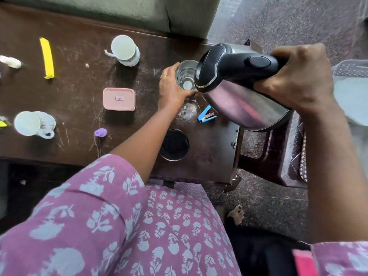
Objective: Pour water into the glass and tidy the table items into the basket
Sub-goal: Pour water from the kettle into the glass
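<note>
Near table's [75, 108] left edge: yellow packet [47, 57] toward far edge, white cup [33, 124] on its side toward near edge. Further right: upright white cup [125, 50], pink lid [119, 99], purple cap [100, 132]. Left hand [173, 87] wrapped around glass [186, 77], fingers closed on its side, near table's right edge. Steel tumbler [174, 144] by near edge; blue stapler [206, 114] just right. Right hand [298, 76] gripped handle of kettle [237, 84], tilted, spout over glass.

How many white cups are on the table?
2. One white cup stands at the table's far side, behind the pink tray. The other white cup is tipped over near the left edge. More could be out of view.
</note>
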The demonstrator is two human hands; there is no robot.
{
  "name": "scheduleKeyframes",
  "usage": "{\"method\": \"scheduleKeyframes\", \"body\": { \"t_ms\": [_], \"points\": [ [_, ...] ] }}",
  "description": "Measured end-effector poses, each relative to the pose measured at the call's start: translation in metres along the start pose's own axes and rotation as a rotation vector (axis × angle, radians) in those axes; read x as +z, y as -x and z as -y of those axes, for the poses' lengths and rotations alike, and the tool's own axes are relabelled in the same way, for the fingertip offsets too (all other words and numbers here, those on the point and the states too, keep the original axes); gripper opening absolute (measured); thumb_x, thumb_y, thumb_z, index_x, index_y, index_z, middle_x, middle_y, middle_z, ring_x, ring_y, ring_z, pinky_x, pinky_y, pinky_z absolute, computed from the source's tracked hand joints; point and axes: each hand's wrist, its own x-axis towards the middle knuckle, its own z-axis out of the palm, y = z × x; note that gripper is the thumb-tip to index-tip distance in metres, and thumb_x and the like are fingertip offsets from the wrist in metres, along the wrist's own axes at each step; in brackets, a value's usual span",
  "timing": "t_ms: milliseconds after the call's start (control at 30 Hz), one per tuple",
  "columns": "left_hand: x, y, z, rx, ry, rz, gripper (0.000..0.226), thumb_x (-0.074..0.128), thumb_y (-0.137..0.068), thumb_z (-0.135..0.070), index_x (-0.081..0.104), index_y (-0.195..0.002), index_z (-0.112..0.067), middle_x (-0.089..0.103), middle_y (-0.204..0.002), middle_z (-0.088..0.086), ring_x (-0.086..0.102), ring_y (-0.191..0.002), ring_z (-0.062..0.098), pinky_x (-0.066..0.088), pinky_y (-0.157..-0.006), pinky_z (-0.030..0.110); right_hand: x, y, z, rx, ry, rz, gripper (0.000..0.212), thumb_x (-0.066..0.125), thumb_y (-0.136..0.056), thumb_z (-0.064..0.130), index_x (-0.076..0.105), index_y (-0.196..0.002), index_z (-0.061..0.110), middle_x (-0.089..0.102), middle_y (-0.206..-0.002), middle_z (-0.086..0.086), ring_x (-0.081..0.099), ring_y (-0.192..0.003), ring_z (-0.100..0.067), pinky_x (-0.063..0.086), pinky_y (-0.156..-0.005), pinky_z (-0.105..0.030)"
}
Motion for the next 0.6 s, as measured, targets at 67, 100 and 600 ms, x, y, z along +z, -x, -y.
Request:
{"method": "scheduleKeyframes", "body": {
  "t_ms": [67, 100, 600],
  "points": [
    [-0.0002, -0.0005, 0.0007, 0.001, -0.001, -0.002, 0.083, 0.082, -0.065, -0.02, 0.039, -0.136, -0.016, 0.042, -0.139, 0.005, 0.04, -0.129, 0.019, 0.031, -0.108, 0.029, 0.0011, -0.0005, 0.001, -0.018, 0.013, 0.007, 0.035, 0.061, -0.063, 0.037, 0.066, -0.08, 0.006, 0.063, -0.071, -0.026, 0.059, -0.065, -0.039, 0.048, -0.062, -0.042],
    [-0.0003, -0.0008, 0.001, 0.0, -0.001, -0.002, 0.083, 0.082, -0.065, -0.02, 0.039, -0.136, -0.017, 0.042, -0.139, 0.005, 0.04, -0.128, 0.019, 0.031, -0.108, 0.029, 0.0016, -0.0005, 0.0018, -0.027, 0.019, 0.011, 0.038, 0.06, -0.063, 0.038, 0.067, -0.082, 0.006, 0.064, -0.072, -0.027, 0.06, -0.067, -0.04, 0.049, -0.064, -0.042],
    [0.0012, -0.0011, 0.0049, 0.019, 0.0, -0.002, 0.084, 0.082, -0.065, -0.024, 0.038, -0.136, -0.016, 0.041, -0.139, 0.005, 0.039, -0.129, 0.018, 0.03, -0.107, 0.028, -0.0007, -0.0048, 0.0075, -0.032, 0.036, 0.06, 0.041, 0.057, -0.064, 0.04, 0.068, -0.083, 0.005, 0.055, -0.064, -0.023, 0.059, -0.067, -0.041, 0.049, -0.065, -0.044]
  ]
}}
